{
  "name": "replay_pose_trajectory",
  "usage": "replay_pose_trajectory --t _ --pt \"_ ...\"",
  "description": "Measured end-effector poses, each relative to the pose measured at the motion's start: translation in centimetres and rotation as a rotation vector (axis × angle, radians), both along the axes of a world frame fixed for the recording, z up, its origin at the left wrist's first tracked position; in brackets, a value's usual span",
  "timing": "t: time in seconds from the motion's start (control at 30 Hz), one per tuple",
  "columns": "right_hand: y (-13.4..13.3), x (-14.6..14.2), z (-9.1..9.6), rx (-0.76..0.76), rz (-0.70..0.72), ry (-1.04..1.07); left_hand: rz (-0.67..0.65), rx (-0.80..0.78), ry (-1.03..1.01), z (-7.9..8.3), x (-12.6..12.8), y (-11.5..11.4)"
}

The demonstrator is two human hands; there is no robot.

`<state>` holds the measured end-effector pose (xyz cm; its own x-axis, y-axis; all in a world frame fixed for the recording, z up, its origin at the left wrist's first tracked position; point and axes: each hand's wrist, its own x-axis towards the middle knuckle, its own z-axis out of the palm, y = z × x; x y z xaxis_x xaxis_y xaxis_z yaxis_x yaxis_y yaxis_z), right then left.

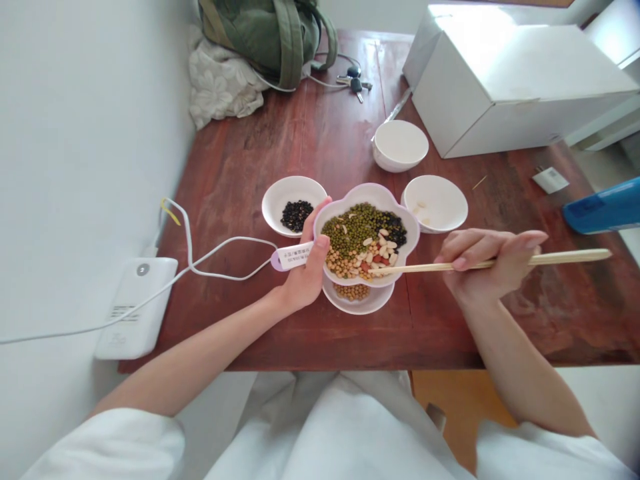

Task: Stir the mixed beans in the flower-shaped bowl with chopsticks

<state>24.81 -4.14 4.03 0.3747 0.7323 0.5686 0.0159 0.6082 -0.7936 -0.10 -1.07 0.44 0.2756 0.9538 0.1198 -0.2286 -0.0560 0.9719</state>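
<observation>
In the head view you see your two bare hands above a dark red wooden table [320, 133]. Your left hand [305, 273] is closed around the edge of a white flower-shaped bowl [367, 195], with the thumb on the rim, and a white and lilac strip with printed characters [293, 257] lies against this hand. The bowl is near the middle of the table and holds a mix of green mung beans [350, 227], black beans [393, 230], pale seeds and red beans. Your right hand [487, 263] is closed on a pair of bamboo chopsticks [565, 257], and their tips reach over the rim to the mix. Under the flower-shaped bowl, partly hidden, is a round white bowl [380, 303] with yellow soybeans [353, 292]. Just beside your left hand, a white bowl [280, 197] holds black beans [296, 215]. On the right side, another white bowl [450, 200] has a few pale seeds. Farther away stand a white bowl [400, 143] and a white cardboard box [520, 87], and there are keys [354, 83] near a green backpack [265, 33]. A white cable [220, 250] runs from a white power bank [137, 307] toward the strip.
</observation>
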Motion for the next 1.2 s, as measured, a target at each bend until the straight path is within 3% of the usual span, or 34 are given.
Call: replay_pose_trajectory --t 0.33,0.47,0.77,1.2 --pt "-1.1 0.1 0.2 0.071 0.073 -0.226 0.006 0.009 0.017 0.1 0.1 0.0" --pt "-1.2 0.1 0.1 0.034 0.075 -0.299 0.021 -0.004 -0.008 -0.1 0.2 0.1" --pt "-0.5 -0.3 -0.5 0.066 0.104 -0.244 0.026 0.094 0.01 -0.9 0.3 0.5" --pt "0.3 0.1 -1.1 -0.013 0.163 -0.14 0.037 0.152 0.052 -0.9 0.3 0.8"
